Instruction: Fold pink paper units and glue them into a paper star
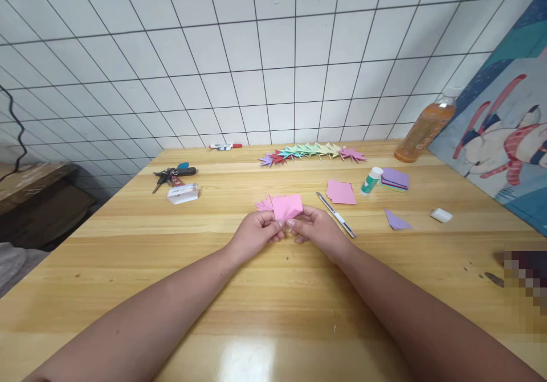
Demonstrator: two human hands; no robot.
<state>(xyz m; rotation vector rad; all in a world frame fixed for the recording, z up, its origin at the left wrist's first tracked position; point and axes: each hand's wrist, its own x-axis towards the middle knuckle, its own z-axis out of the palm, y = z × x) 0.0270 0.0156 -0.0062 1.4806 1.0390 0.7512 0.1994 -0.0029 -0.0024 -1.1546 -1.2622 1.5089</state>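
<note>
Between my two hands is a piece of pink paper (288,205), partly folded, held just above the wooden table. My left hand (255,231) pinches its lower left edge, and my right hand (318,231) grips its lower right corner. Both thumbs meet near the bottom edge. Just behind my left fingers, pink folded paper pieces (264,204) with pointed tips show; whether they touch the sheet I cannot tell. A white pen-like tool (337,216) lies right of my right hand, near a stack of pink paper squares (341,192).
Along the wall lies a row of colourful folded paper stars (314,151). At right are a glue stick (371,181), purple paper squares (395,178), a purple triangle (396,220), an eraser (441,215) and a bottle (427,128). Keys (173,174), a small box (183,193) and a marker (225,146) lie left.
</note>
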